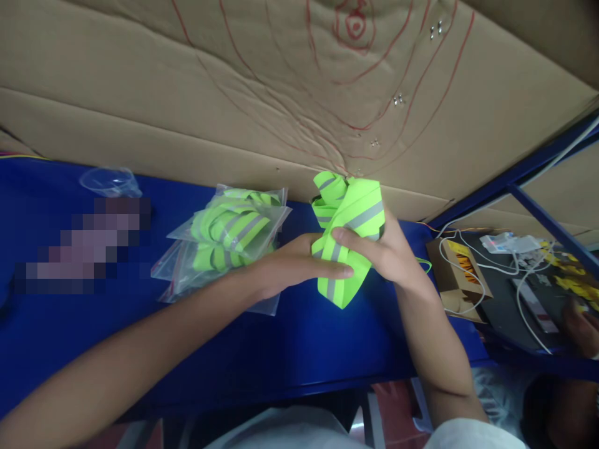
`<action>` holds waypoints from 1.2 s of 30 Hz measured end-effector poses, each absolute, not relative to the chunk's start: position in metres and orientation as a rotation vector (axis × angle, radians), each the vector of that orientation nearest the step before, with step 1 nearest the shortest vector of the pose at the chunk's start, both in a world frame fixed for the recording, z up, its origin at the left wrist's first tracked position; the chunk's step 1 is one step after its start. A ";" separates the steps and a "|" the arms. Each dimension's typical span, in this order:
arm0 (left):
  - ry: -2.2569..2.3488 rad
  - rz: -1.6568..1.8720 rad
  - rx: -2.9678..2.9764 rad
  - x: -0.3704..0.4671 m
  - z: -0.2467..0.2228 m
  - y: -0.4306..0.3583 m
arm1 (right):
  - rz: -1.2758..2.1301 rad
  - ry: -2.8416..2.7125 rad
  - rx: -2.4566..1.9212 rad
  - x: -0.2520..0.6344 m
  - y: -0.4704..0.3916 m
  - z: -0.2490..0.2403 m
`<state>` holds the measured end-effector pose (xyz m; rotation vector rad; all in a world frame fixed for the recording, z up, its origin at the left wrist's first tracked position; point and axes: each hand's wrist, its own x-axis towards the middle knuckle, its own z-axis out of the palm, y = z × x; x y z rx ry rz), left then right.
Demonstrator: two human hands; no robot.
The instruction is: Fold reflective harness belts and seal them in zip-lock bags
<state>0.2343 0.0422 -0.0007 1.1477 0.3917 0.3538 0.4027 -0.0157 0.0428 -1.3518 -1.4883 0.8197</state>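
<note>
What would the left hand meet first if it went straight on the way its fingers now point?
Setting aside the green band it holds, the left hand would probably meet the right hand first, near its wrist; whether they line up in depth is unclear from this view.

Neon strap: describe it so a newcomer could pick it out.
Find the cardboard wall with red curved lines, above the blue table. There, left hand and right hand hold a folded neon-green strap with a grey stripe. Similar straps lie in clear plastic bags; this one is unbagged.
</note>
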 end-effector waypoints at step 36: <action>0.627 1.343 1.528 0.296 0.043 0.004 | 0.215 -1.070 -1.090 0.365 -0.025 0.033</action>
